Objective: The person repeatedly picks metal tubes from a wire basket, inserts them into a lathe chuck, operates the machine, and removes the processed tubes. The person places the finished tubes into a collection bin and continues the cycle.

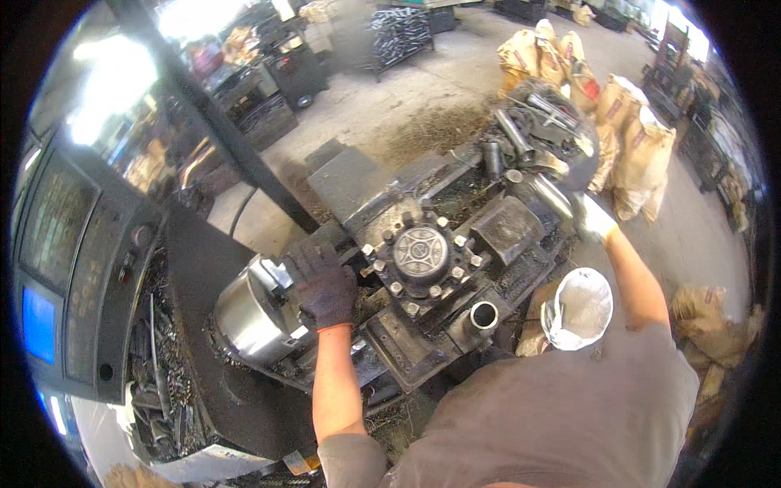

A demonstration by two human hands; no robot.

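My left hand (320,283), in a dark knit glove with an orange cuff, lies at the jaws of a lathe chuck (253,311); its fingers hide whatever is under them. Right of it stands the lathe's square tool post (421,256), ringed with bolts. My right hand (589,216), in a light glove, is at the right by the end of a shiny metal cylinder (551,196); its grip is blurred. A short metal tube (484,315) stands upright on the carriage, near my body.
Metal parts and tools (537,122) are heaped beyond the tailstock end. A white-lined container (579,308) stands close to my right side. Filled sacks (640,152) are on the floor at right. A control panel with a blue screen (38,323) is at far left, above metal chips (165,366).
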